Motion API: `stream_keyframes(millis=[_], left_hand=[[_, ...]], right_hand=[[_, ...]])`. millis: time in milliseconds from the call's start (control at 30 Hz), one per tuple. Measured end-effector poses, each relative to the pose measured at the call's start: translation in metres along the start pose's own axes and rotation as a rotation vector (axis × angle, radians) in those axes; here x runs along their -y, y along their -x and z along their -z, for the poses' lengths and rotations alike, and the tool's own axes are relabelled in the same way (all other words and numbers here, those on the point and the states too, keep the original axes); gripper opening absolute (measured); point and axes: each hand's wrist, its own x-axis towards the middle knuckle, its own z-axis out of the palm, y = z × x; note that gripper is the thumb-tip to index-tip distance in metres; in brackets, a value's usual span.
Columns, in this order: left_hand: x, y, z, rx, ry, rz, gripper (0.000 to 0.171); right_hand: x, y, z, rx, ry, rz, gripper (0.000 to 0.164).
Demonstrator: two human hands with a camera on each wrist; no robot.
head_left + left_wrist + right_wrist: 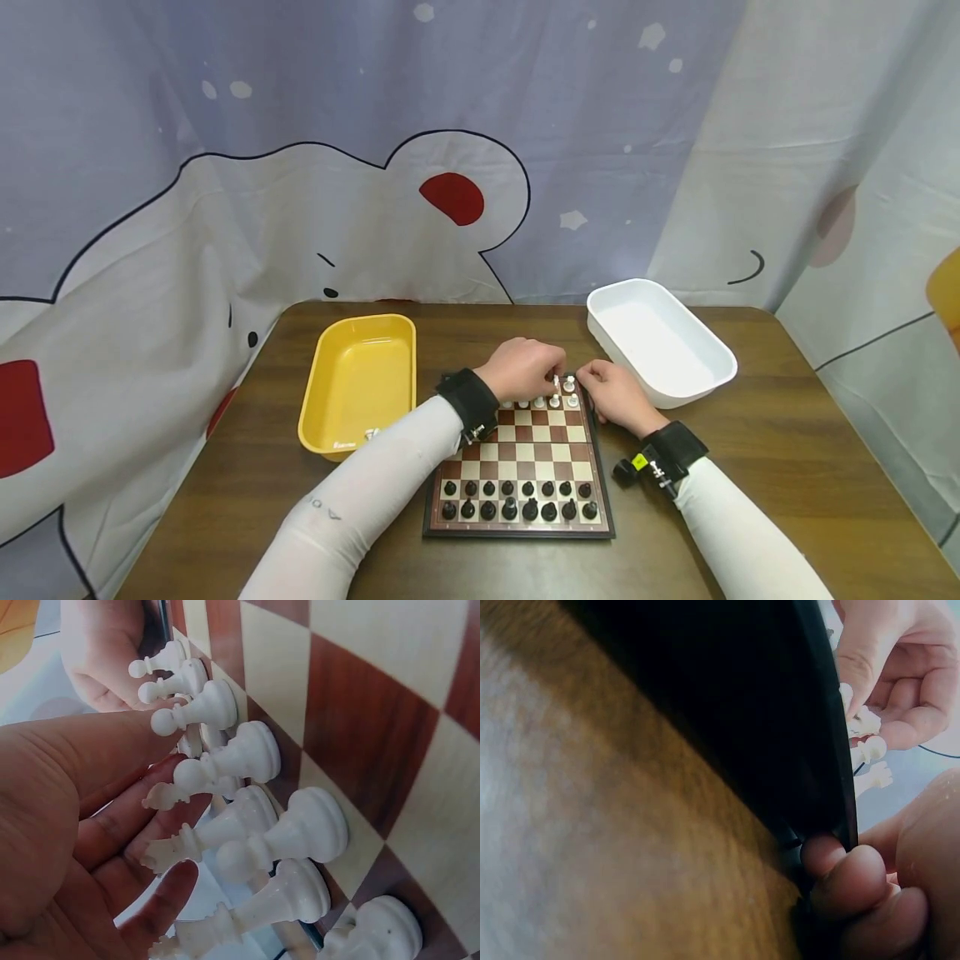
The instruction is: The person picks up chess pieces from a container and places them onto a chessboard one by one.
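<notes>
A magnetic-looking chessboard (525, 454) lies on the table, with black chess pieces (509, 508) along its near rows and white chess pieces (247, 750) along its far rows. Over the far row, my left hand (525, 368) pinches a white chess piece (865, 720) between thumb and fingers; its kind is mostly hidden. White pawns stand close beside the thumb in the left wrist view. At the far right corner, my right hand (617, 393) grips the board's dark edge, its curled fingertips (847, 881) against the rim.
To the left stands a yellow tray (411, 367) with a small white item (371, 433) near its front. A white tray (720, 367) sits behind the right hand, close to it. The brown table (780, 433) extends to a patterned curtain (337, 225) at the back.
</notes>
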Motion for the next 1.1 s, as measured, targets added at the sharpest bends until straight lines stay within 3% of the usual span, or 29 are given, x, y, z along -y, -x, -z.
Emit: stream_keyframes(millis=[667,900,1100], left_hand=[[-0.0008,-0.0018,-0.0070,-0.001,-0.018,0.019,0.008],[0.0013,-0.0028,-0.0073,0.021,-0.014,0.029,0.028],[0.0008,-0.0027,-0.0051,0.038,0.006,0.030,0.029]], right_hand=[[-0.0032,-0.0008,-0.0011,0.003,-0.011,0.000,0.034],[-0.0039,-0.0019,-0.0009,0.002,-0.008,0.001,0.033],[-0.0053,-0.0020,-0.0003,0.005,-0.010,0.006,0.035]])
